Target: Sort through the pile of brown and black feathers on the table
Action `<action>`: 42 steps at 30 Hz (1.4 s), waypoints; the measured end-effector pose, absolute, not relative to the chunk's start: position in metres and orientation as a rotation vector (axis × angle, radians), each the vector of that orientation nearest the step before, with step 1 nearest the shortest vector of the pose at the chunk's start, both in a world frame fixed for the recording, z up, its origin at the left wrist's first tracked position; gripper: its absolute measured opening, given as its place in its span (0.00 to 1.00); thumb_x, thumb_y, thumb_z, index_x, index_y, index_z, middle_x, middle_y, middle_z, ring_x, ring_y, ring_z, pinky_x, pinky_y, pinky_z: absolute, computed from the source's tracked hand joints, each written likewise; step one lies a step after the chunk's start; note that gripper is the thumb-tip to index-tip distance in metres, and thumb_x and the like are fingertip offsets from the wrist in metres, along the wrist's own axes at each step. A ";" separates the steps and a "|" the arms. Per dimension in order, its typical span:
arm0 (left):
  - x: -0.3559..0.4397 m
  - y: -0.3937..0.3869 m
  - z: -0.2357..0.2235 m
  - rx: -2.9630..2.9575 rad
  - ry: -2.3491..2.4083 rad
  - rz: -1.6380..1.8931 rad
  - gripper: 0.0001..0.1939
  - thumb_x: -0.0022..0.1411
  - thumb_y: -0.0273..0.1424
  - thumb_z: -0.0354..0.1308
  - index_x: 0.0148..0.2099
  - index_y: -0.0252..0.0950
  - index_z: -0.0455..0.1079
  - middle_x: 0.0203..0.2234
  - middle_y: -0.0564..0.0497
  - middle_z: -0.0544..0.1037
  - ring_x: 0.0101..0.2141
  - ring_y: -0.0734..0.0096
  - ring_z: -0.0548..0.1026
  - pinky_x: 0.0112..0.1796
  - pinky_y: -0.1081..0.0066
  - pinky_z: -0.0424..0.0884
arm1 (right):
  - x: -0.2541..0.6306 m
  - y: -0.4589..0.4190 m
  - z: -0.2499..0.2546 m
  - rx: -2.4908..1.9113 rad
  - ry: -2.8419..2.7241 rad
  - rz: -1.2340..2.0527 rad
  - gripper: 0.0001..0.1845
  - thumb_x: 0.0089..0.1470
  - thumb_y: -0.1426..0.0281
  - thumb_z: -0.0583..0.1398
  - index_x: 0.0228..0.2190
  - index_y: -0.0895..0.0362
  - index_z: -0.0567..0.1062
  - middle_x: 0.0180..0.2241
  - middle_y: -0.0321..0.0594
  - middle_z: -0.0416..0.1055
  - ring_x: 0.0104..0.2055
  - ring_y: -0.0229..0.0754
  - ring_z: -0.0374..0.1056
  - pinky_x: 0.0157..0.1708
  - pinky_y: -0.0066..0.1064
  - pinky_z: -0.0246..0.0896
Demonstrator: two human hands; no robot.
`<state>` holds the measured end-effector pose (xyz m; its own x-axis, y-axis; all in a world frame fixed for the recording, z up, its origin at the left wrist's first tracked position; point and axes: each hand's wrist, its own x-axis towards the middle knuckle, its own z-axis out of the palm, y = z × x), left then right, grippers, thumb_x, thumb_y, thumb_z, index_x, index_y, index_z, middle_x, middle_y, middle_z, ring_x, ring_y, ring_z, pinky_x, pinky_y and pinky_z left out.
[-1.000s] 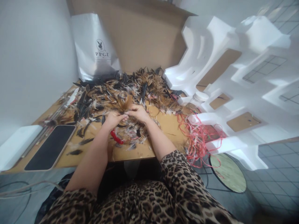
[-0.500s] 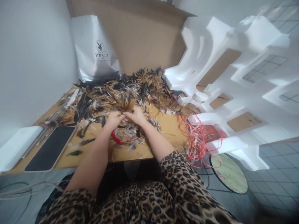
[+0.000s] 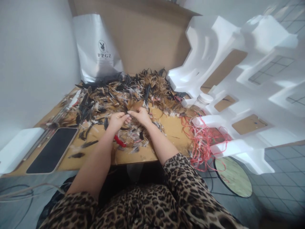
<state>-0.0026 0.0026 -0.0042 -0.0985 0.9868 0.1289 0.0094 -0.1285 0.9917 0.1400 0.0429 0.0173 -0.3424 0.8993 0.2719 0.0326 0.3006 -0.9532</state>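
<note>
Over the front of a brown table (image 3: 171, 133), both my hands meet with thumbs and fingertips pinched close together. My right hand (image 3: 142, 117) is closed on a small bunch of brown feathers (image 3: 132, 105), whose tips fan out away from me. My left hand (image 3: 118, 121) is also closed, its thumb pressed to the fingers near the base of that bunch; what lies between them is too small to make out. Under the hands are loose feather scraps and a red strip (image 3: 119, 141). Just beyond spreads a heap of brown and black feathers (image 3: 107, 92).
A phone (image 3: 53, 151) and a white box (image 3: 19, 149) lie at the left. Behind the heap stands a silver bag (image 3: 95, 47). White foam packing (image 3: 224, 117) fills the right side, with a lidded jar (image 3: 205, 99) and tangled pink ties (image 3: 205, 140) beside it.
My right thumb has shifted slightly left, toward the left fingertips. The feather bunch has tipped lower and appears less upright between my hands.
</note>
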 end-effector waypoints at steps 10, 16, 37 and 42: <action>-0.008 0.005 -0.001 0.797 1.111 1.615 0.10 0.48 0.32 0.62 0.28 0.29 0.70 0.27 0.44 0.78 0.23 0.79 0.73 0.23 0.80 0.65 | 0.178 0.077 0.004 -1.321 -1.903 0.607 0.09 0.45 0.70 0.57 0.25 0.60 0.76 0.27 0.39 0.74 0.31 0.36 0.67 0.35 0.26 0.59; -0.009 0.007 -0.005 0.777 1.103 1.615 0.10 0.48 0.31 0.62 0.28 0.29 0.68 0.27 0.43 0.78 0.23 0.77 0.74 0.23 0.80 0.65 | 0.170 0.063 0.008 -1.502 -2.265 0.353 0.11 0.47 0.66 0.57 0.31 0.54 0.77 0.34 0.40 0.75 0.36 0.40 0.68 0.37 0.28 0.59; -0.005 0.003 0.001 0.691 1.035 1.526 0.10 0.51 0.27 0.61 0.25 0.30 0.62 0.26 0.41 0.78 0.23 0.75 0.76 0.22 0.81 0.66 | 0.166 0.066 0.012 -1.022 -1.318 1.551 0.13 0.34 0.64 0.64 0.22 0.59 0.70 0.18 0.31 0.68 0.16 0.27 0.54 0.16 0.21 0.44; -0.003 0.000 0.003 0.615 0.904 1.364 0.07 0.52 0.23 0.60 0.26 0.30 0.63 0.29 0.40 0.79 0.27 0.73 0.77 0.22 0.82 0.66 | 0.155 0.057 0.013 -0.884 -1.305 1.624 0.17 0.31 0.61 0.67 0.22 0.58 0.70 0.15 0.27 0.62 0.17 0.27 0.53 0.18 0.22 0.45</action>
